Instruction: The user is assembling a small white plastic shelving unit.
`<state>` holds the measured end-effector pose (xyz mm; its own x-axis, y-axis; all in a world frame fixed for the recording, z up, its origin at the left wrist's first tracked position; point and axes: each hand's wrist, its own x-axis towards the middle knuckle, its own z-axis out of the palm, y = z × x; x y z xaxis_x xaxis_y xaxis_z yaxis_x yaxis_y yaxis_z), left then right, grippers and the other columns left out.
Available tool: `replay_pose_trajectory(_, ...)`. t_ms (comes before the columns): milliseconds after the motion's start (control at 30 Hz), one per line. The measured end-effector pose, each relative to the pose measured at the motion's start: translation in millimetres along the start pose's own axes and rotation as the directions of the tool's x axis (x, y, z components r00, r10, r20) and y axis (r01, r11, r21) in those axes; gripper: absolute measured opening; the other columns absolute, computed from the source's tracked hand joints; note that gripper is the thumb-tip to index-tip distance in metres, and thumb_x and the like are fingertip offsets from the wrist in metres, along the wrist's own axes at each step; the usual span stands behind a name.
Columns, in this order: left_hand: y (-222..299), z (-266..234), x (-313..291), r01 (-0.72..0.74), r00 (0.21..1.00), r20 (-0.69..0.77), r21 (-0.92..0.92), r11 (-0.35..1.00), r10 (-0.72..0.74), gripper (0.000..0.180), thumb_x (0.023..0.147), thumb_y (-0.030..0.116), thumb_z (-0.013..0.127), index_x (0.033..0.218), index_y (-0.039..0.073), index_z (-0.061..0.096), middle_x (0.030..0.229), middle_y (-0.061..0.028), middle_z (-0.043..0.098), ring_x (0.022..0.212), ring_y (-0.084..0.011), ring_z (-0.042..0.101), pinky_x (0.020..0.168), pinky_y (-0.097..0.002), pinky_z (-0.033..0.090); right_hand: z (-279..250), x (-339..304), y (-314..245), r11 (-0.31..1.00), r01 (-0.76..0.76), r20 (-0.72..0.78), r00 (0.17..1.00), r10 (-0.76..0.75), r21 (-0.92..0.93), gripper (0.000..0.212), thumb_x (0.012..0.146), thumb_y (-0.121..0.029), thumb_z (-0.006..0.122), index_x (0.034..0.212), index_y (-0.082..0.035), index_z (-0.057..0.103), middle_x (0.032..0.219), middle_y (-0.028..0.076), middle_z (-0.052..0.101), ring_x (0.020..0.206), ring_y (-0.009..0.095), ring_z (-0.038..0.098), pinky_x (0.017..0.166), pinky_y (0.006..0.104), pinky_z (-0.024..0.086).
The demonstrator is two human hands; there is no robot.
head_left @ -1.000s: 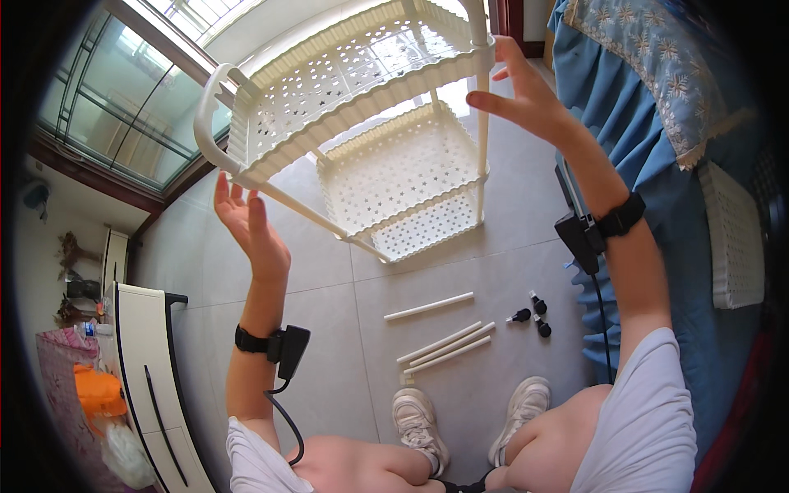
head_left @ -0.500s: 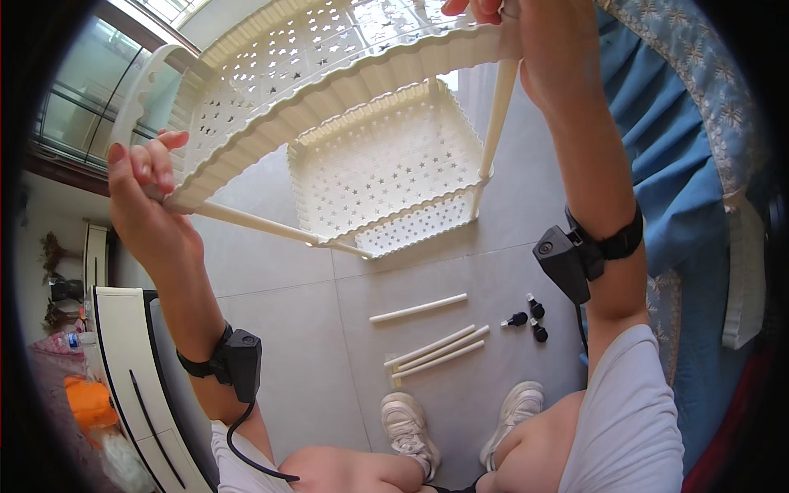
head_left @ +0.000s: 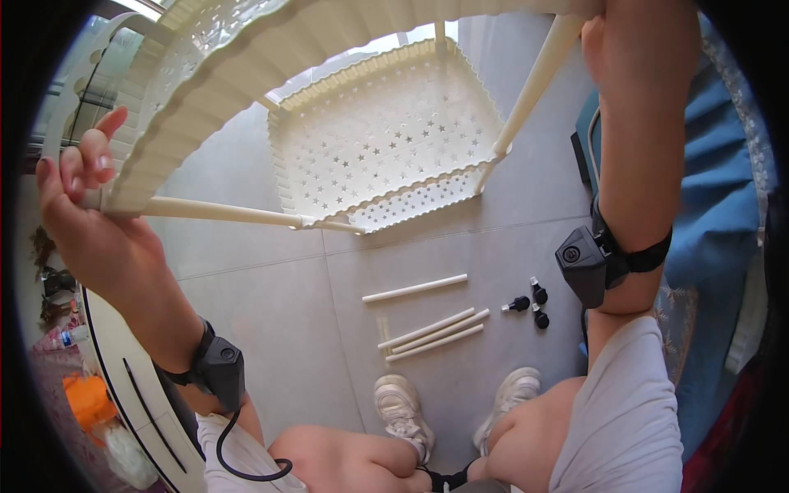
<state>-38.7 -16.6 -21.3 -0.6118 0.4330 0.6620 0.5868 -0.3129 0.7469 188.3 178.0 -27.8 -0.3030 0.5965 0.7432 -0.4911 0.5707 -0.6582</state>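
A cream plastic rack stands in front of me, its upper basket shelf [head_left: 238, 74] tilted and close, the lower basket shelf [head_left: 386, 131] beyond and below. Star-shaped holes pierce both, and cream tubes [head_left: 226, 211] join them at the corners. My left hand [head_left: 90, 189] is closed round the upper shelf's near left corner, the index finger partly raised. At the near right corner is my right hand [head_left: 608, 49], cut by the top edge, most of its fingers hidden; it holds that corner.
Several loose white tubes [head_left: 434, 333] lie on the grey tiled floor [head_left: 271, 304] before my shoes [head_left: 403, 415]. Beside them are three black casters [head_left: 539, 316]. Blue fabric [head_left: 711, 214] hangs at the right. A white drawer cabinet [head_left: 136, 386] and an orange bag [head_left: 89, 398] are at the left.
The upper shelf has come closer and fills more of the top of the view. My hands have moved outward with it, the right one further past the upper edge. Tubes and casters lie as before.
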Motion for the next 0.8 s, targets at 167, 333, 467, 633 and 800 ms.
replay_pose_trajectory(167,-5,7,-7,0.037,0.999,0.023,-0.037,0.999,-0.036,0.031,0.098,0.023,0.034,0.069,0.013,0.036,0.071,-0.0100,0.060,0.101,-0.0292,0.060,0.107,-0.0459,0.032,-15,11,21,0.999,-0.010,0.166,0.986,0.017,-0.046,0.044,0.093,-0.032,0.051,0.057,-0.007,0.051,0.058,0.004,0.053,0.065,0.014,0.055,0.076,0.0283,0.044)
replay_pose_trajectory(333,7,16,-18,0.129,0.976,-0.185,0.089,0.988,-0.111,0.050,0.092,0.032,0.050,0.130,0.002,0.038,0.125,-0.0139,0.055,0.126,-0.0225,0.045,0.107,-0.0392,0.033,-13,21,24,0.994,-0.069,0.033,0.997,0.072,-0.089,0.026,0.092,-0.020,0.048,0.084,0.001,0.063,0.092,0.008,0.063,0.088,0.015,0.056,0.087,0.0306,0.043)
replay_pose_trajectory(467,7,8,-5,-0.221,0.951,-0.158,0.254,0.942,0.266,0.040,0.093,0.030,0.046,0.125,0.004,0.046,0.133,-0.0136,0.051,0.130,-0.0229,0.043,0.110,-0.0407,0.031,-19,38,14,0.973,0.160,0.120,0.983,-0.140,-0.170,0.026,0.090,-0.012,0.045,0.099,0.003,0.064,0.118,0.012,0.060,0.110,0.020,0.053,0.101,0.0326,0.037)
replay_pose_trajectory(633,-11,-9,17,-0.495,0.858,0.248,0.167,0.853,0.449,0.032,0.097,0.021,0.031,0.110,0.007,0.056,0.130,-0.0167,0.054,0.131,-0.0304,0.044,0.113,-0.0483,0.031,-22,38,27,0.981,0.191,0.248,0.949,-0.195,0.039,0.024,0.091,-0.009,0.042,0.092,0.002,0.063,0.116,0.013,0.061,0.116,0.021,0.050,0.104,0.0331,0.034)
replay_pose_trajectory(800,-26,-7,24,-0.546,0.829,0.243,0.157,0.823,0.504,0.032,0.097,0.016,0.023,0.107,0.008,0.052,0.131,-0.0192,0.052,0.132,-0.0349,0.042,0.114,-0.0573,0.027,-27,45,42,0.930,0.359,0.246,0.897,-0.367,0.077,0.026,0.091,-0.009,0.039,0.090,0.002,0.063,0.112,0.015,0.062,0.111,0.021,0.054,0.101,0.0323,0.037)
